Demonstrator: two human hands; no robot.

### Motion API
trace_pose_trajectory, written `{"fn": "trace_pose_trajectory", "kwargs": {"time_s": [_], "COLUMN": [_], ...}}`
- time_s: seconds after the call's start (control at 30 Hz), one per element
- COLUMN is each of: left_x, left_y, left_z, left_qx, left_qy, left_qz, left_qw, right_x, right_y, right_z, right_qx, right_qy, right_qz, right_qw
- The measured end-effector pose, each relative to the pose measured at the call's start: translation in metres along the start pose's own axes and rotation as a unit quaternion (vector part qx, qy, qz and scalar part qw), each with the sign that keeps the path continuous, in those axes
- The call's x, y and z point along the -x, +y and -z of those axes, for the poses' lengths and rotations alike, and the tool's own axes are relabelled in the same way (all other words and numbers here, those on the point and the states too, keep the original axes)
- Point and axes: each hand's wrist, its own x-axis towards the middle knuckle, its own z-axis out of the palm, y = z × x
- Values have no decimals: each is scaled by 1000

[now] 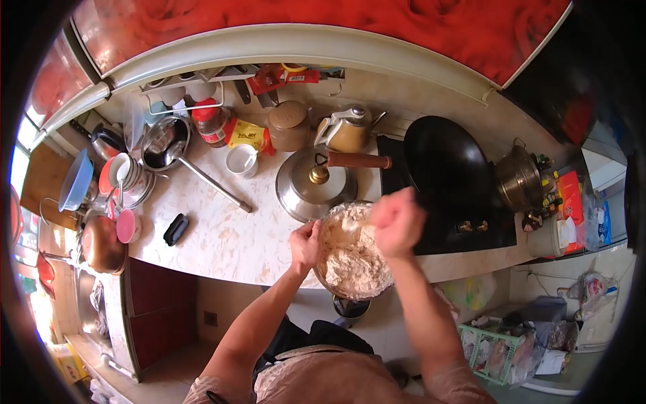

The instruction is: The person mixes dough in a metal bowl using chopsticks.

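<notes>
My left hand [306,244] is closed on the left rim of a round metal bowl [328,285] at the counter's front edge. Inside it lies a lumpy, pale, floury dough [353,266], with a smoother pale patch toward the back. Over the bowl's right side my right hand [398,223] is raised and blurred, its fingers curled into a fist. A pale streak runs from that fist toward the dough, too smeared to name. Just behind the bowl stands a wide steel pan with a domed lid [296,185] and a wooden handle [360,160].
To the right a black wok [447,161] sits on the stove [437,236], beside a steel pot [519,180]. Behind are a kettle [346,128], a brown jar [289,124] and a white cup [242,161]. A ladle [212,185] and stacked bowls [138,185] occupy the left.
</notes>
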Motion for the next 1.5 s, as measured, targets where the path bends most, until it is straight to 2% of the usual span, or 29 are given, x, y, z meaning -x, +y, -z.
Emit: {"fn": "trace_pose_trajectory", "kwargs": {"time_s": [0.03,0.07,0.17,0.23,0.3,0.37,0.43,0.47,0.5,0.57,0.6,0.63,0.73,0.77,0.83,0.9,0.97,1.0,1.07,1.13,1.2,1.3,1.37,1.43,1.5], "left_x": [2,4,4,-3,4,-1,1,2,-3,5,-2,-3,-1,-5,2,4,-1,-5,-2,-1,3,7,3,6,1], "left_y": [2,1,1,-3,-14,-15,-19,-21,-18,-18,-11,-7,-7,-11,-4,-6,-11,-10,-11,-5,-1,4,6,6,11], "left_z": [0,0,2,-3,0,-2,-3,-4,-1,0,-1,-1,0,-1,-1,0,-2,-1,-1,-2,-2,1,1,1,0], "left_qx": [-4,-9,-27,-13,-10,-5,-2,-5,-10,-24,-28,-28,-29,-29,-40,-48,-34,-33,-24,-33,-44,-59,-74,-69,-66], "left_qy": [-1,-4,-13,-8,1,14,9,5,5,-11,-10,-6,-7,-3,-3,-5,-2,1,-13,-9,-5,-9,-10,-5,0], "left_qz": [3,8,4,-11,-7,-9,-10,-3,-3,7,2,1,-11,-12,-20,4,-12,-12,6,3,7,1,-3,-2,-6], "left_qw": [1000,1000,1000,1000,1000,1000,1000,1000,1000,1000,1000,1000,1000,999,999,999,999,999,1000,999,999,998,997,998,998], "right_x": [13,20,18,4,-3,5,26,26,20,25,21,17,15,27,34,39,37,33,23,20,24,19,14,12,11], "right_y": [34,43,35,15,-20,0,43,49,49,38,22,11,-5,33,61,59,43,27,-7,-3,21,21,9,-19,-6], "right_z": [4,5,3,6,4,8,8,12,8,12,13,15,9,11,12,9,10,10,10,11,12,12,16,9,10], "right_qx": [162,-61,-58,-32,-156,-175,-15,-105,-109,24,42,-59,-133,-2,13,7,34,-56,-75,-75,-48,-46,-34,-103,-89], "right_qy": [-18,-16,-47,-45,-7,-23,-54,-28,-32,-109,-103,-101,-96,-72,-94,-96,-107,-98,-89,-88,20,29,7,9,12], "right_qz": [38,-84,-94,-67,-46,-30,-75,-120,-119,-79,-42,-46,-15,-32,-80,-93,-36,-41,0,10,-34,-66,-34,12,27], "right_qw": [986,994,993,996,987,984,996,987,986,991,993,992,986,997,992,991,993,993,993,993,998,996,999,995,996]}}
